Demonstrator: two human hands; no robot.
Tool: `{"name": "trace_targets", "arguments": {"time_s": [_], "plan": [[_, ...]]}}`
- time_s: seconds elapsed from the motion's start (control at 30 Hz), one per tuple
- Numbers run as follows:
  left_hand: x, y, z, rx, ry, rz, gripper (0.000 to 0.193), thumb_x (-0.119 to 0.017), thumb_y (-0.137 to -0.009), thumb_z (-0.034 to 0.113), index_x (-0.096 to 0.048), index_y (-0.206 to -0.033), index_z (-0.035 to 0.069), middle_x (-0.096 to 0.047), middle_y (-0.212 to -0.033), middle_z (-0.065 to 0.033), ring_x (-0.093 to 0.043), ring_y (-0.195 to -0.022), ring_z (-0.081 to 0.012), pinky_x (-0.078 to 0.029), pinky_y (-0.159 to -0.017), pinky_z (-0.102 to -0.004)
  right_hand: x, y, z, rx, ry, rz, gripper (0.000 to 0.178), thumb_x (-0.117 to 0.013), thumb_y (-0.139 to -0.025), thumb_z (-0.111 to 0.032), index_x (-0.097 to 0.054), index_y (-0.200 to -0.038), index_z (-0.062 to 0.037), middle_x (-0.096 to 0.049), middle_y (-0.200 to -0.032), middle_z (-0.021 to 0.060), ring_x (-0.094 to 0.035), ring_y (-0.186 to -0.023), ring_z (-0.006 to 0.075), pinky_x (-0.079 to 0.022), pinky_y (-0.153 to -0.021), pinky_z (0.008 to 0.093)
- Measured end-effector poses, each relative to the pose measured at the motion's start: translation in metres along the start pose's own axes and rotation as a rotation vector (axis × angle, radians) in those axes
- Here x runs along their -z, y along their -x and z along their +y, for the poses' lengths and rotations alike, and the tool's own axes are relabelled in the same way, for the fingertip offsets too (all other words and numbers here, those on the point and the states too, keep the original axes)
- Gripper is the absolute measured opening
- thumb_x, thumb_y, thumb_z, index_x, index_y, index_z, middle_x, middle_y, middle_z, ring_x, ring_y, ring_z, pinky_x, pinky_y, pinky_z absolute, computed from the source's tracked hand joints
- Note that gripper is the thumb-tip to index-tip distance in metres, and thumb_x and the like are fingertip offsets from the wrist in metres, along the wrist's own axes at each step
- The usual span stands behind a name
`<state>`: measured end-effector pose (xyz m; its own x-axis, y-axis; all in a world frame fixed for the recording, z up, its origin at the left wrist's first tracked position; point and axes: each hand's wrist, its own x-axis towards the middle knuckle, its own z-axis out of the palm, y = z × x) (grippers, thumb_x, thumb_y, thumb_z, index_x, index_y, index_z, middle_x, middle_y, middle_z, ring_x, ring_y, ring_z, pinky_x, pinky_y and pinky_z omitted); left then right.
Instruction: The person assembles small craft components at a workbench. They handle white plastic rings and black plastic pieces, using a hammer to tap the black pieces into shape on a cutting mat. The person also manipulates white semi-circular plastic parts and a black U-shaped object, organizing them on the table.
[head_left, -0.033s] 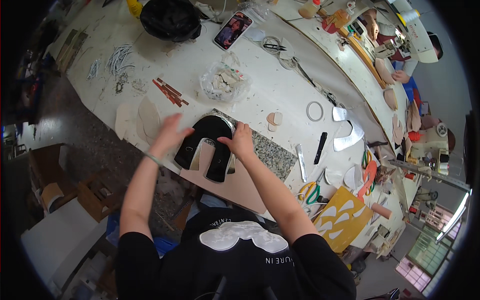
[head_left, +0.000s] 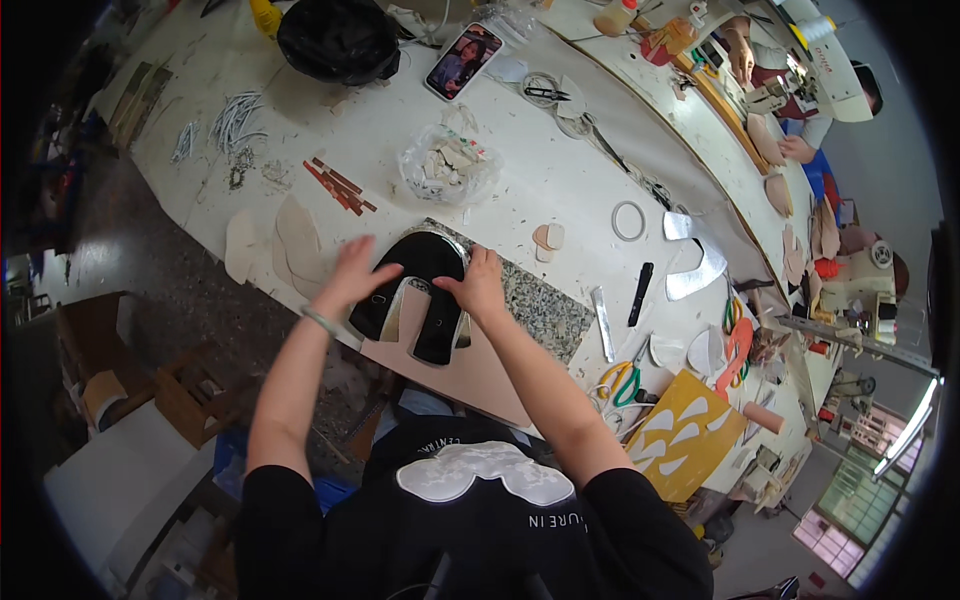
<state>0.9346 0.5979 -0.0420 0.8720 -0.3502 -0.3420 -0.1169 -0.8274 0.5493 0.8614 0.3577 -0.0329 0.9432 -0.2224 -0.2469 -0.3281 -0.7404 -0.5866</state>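
A black horseshoe-shaped shoe upper (head_left: 412, 252) with a pale, shiny underside at its edges lies with its two legs toward me. Under it are a speckled stone slab (head_left: 545, 305) and a pinkish-beige sheet (head_left: 450, 384). My left hand (head_left: 350, 275) is at the upper's left side, fingers spread, the thumb reaching over the black surface; it is slightly blurred. At the right edge, my right hand (head_left: 480, 287) rests with its thumb on the upper and its fingers stretched out beside it. Neither hand is closed round anything.
Beige cut pieces (head_left: 297, 240) lie left of my hands, brown strips (head_left: 340, 186) beyond. Farther back are a bag of scraps (head_left: 450, 165), a phone (head_left: 464, 62) and a black bag (head_left: 340, 42). To the right are a black knife (head_left: 640, 295), scissors (head_left: 624, 384) and a yellow sheet (head_left: 680, 440).
My left hand has shifted a little to the right and nearer, its thumb now farther over the black shoe upper. The right hand and the upper have stayed nearly in place.
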Motion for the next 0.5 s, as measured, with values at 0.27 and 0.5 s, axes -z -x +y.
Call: {"name": "trace_targets", "arguments": {"time_s": [0.27,0.5], "plan": [[-0.013,0.04,0.054,-0.032,0.468,0.148,0.052,-0.082,-0.074,0.016,-0.051,-0.114,0.004,-0.066,-0.101,-0.0157,-0.064,-0.095,-0.0346,-0.051,-0.082,-0.0404,-0.015,0.018,0.004,-0.034,-0.363,0.198,0.085,-0.091,-0.06,-0.015,-0.046,-0.13,0.0023,-0.052,-0.12,0.0213,-0.051,-0.114,0.0375,-0.042,-0.1,0.0413],[0.055,0.071,0.112,-0.733,0.266,0.3,0.022,-0.07,-0.083,0.005,-0.057,-0.101,0.007,-0.066,-0.1,-0.007,-0.057,-0.11,-0.0306,-0.046,-0.089,-0.0397,0.101,0.07,0.003,0.313,-0.783,-0.009,0.036,-0.078,-0.068,0.001,-0.066,-0.101,-0.0062,-0.064,-0.099,0.009,-0.065,-0.103,0.0267,-0.045,-0.099,0.0395]]}}
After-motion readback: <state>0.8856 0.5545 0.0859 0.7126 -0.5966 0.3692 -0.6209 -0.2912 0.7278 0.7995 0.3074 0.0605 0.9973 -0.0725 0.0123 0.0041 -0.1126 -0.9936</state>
